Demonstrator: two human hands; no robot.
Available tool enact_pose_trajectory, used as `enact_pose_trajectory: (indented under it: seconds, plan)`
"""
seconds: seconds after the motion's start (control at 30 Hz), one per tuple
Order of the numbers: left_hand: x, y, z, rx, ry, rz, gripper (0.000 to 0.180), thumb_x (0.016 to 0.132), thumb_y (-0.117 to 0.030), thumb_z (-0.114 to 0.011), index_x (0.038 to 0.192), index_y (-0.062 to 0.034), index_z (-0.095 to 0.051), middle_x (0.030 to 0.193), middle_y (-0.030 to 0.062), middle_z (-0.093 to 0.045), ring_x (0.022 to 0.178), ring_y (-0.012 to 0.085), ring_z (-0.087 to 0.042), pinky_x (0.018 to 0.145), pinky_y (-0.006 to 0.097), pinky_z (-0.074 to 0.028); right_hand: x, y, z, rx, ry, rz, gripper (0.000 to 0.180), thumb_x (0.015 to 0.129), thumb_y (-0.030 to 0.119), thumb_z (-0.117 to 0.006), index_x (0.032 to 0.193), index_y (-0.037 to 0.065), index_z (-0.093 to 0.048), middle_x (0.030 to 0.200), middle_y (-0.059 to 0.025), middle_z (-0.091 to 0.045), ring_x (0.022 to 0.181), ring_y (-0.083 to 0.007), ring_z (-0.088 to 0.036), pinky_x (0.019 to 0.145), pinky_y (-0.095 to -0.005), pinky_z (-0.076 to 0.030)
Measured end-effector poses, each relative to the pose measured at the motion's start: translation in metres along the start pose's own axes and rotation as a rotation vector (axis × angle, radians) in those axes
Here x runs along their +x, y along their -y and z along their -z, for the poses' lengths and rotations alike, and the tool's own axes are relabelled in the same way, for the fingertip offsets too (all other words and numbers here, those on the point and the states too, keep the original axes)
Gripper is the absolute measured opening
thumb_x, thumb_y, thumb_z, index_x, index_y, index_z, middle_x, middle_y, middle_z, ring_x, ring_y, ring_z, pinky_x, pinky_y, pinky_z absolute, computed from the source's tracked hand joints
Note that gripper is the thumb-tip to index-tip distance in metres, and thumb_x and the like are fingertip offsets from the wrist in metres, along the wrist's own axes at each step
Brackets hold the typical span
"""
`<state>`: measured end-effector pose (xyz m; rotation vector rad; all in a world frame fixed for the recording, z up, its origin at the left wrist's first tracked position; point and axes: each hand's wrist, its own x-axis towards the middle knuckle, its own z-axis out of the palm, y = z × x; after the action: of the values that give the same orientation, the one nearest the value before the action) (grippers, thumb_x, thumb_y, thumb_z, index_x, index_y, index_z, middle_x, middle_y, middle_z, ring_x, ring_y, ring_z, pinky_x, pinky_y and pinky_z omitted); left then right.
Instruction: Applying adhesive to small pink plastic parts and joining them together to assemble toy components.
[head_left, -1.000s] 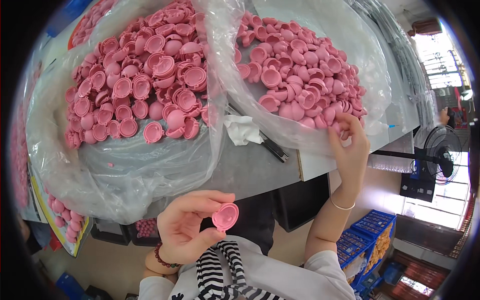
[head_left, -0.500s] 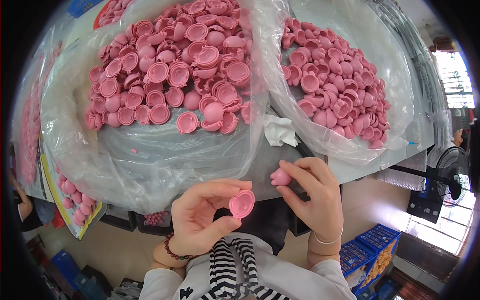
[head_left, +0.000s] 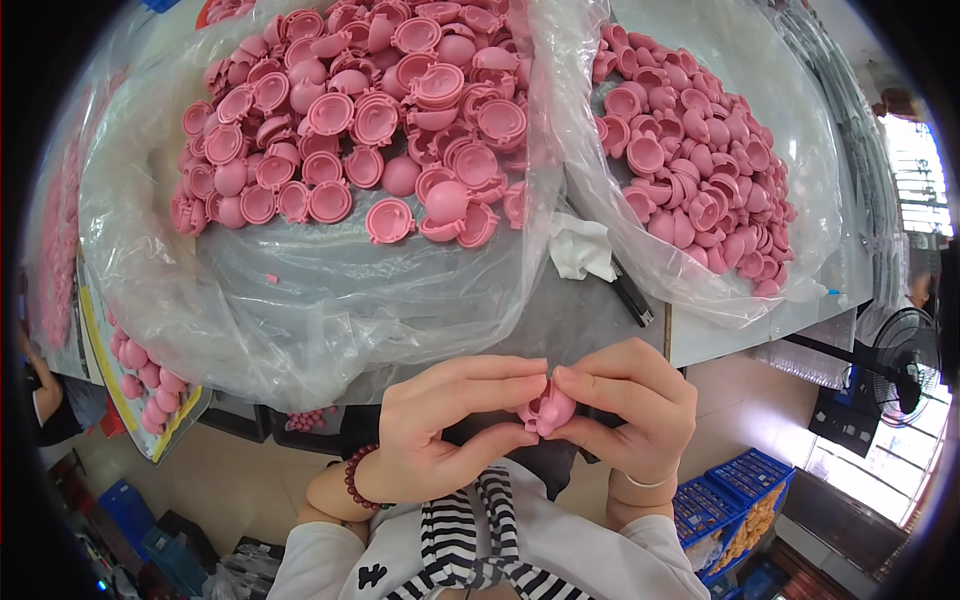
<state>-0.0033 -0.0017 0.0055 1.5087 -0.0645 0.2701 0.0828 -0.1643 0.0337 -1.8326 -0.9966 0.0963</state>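
In front of my body, two pink plastic half shells meet between my fingertips. My left hand pinches the left half shell between fingers and thumb, and much of it is hidden. My right hand grips the other half shell, rounded with small knobs. They touch at a slight angle; whether they are locked together I cannot tell. Beyond my hands, a clear plastic bag lies spread under a large heap of round, hollow half shells. To the right, a second heap of knobbed half shells rests on more plastic.
A crumpled white tissue and a black cable with a plug lie between the heaps. Closed pink balls sit on a tray at left. A fan and blue crates stand at right.
My two hands have come together, bringing the separate half shells into contact. The view has shifted slightly, and more of the black cable shows beside the tissue.
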Motion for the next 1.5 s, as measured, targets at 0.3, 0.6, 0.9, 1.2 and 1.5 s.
enact_pose_trajectory:
  seconds: [0.3, 0.6, 0.9, 1.2, 1.5]
  plan:
    - [0.005, 0.002, 0.003, 0.09, 0.049, -0.047, 0.033, 0.066, 0.001, -0.068, 0.098, 0.0005, -0.061, 0.103, 0.0165, -0.058, 0.082, 0.0213, -0.061, 0.068, 0.027, -0.051, -0.003, -0.007, -0.004, 0.063, -0.017, -0.044, 0.038, 0.054, 0.009, -0.077, 0.088, 0.001, -0.063, 0.077, -0.0078, -0.06, 0.062, -0.0173, -0.057, 0.054, -0.0238, -0.046]
    - [0.006, 0.008, 0.003, -0.131, 0.067, -0.01, 0.047, 0.063, -0.016, -0.075, 0.101, 0.0052, -0.058, 0.097, 0.0189, -0.06, 0.083, 0.0214, -0.058, 0.072, 0.03, -0.046, -0.017, 0.003, -0.018, 0.095, -0.137, 0.084, 0.026, 0.058, -0.003, -0.071, 0.081, 0.002, -0.059, 0.071, -0.0073, -0.059, 0.06, -0.0202, -0.059, 0.052, -0.0269, -0.049]
    - [0.01, 0.01, 0.001, -0.089, 0.018, -0.149, 0.035, 0.063, -0.018, -0.074, 0.088, 0.0037, -0.063, 0.087, 0.0184, -0.063, 0.075, 0.025, -0.061, 0.07, 0.03, -0.046, -0.022, 0.001, -0.024, -0.035, -0.184, 0.226, 0.021, 0.061, -0.004, -0.065, 0.081, -0.001, -0.058, 0.075, -0.0102, -0.058, 0.059, -0.0216, -0.058, 0.052, -0.0273, -0.05]
    - [0.001, 0.013, 0.007, -0.844, 0.141, 0.201, 0.04, 0.078, -0.032, -0.06, 0.098, 0.0017, -0.053, 0.094, 0.0102, -0.052, 0.097, 0.0169, -0.048, 0.082, 0.03, -0.037, -0.03, -0.012, 0.006, -0.225, -0.624, 0.191, 0.007, 0.074, 0.006, -0.059, 0.074, 0.003, -0.052, 0.066, -0.0084, -0.054, 0.058, -0.0181, -0.054, 0.052, -0.0265, -0.044]
    - [0.005, -0.004, 0.006, -1.096, 0.137, 0.443, 0.049, 0.076, -0.046, -0.061, 0.097, -0.0052, -0.044, 0.074, 0.0095, -0.056, 0.061, 0.0202, -0.057, 0.056, 0.028, -0.047, -0.088, -0.133, 0.176, -0.521, -1.201, -0.372, 0.055, 0.077, 0.018, -0.063, 0.117, -0.004, -0.033, 0.108, -0.0137, -0.047, 0.092, -0.0196, -0.048, 0.075, -0.0273, -0.041]
